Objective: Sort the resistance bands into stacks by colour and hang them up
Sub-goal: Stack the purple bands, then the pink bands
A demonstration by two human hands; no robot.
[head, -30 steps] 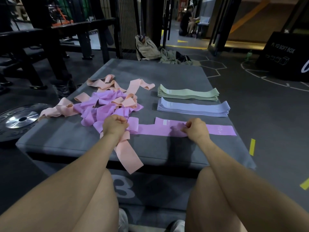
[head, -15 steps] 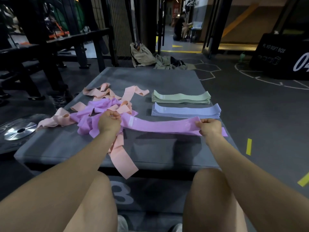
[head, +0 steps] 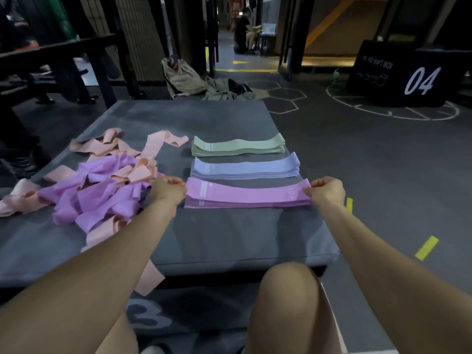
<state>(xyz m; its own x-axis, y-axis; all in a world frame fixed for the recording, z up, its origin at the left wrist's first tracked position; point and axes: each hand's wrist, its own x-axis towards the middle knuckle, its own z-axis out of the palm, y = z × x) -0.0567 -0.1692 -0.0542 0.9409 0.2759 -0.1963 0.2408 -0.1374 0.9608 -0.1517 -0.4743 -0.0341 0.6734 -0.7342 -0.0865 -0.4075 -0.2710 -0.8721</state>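
Note:
A purple band (head: 247, 193) is stretched flat between my hands, just above a thin purple stack on the grey soft box (head: 229, 241). My left hand (head: 168, 190) pinches its left end and my right hand (head: 325, 191) pinches its right end. Behind it lie a neat blue stack (head: 245, 168) and a neat green stack (head: 237, 146). To the left is a tangled heap of purple bands (head: 102, 195) mixed with pink bands (head: 120, 146). One pink band (head: 149, 277) hangs over the box's front edge.
A second black soft box (head: 408, 75) marked 04 stands at the back right. Bags and clothes (head: 204, 83) lie on the floor behind the grey box. A dark rack (head: 63, 60) fills the back left. A person (head: 242, 31) sits far back.
My hands drew one purple band out of the heap, carried it to the right and stretched it flat over the purple stack.

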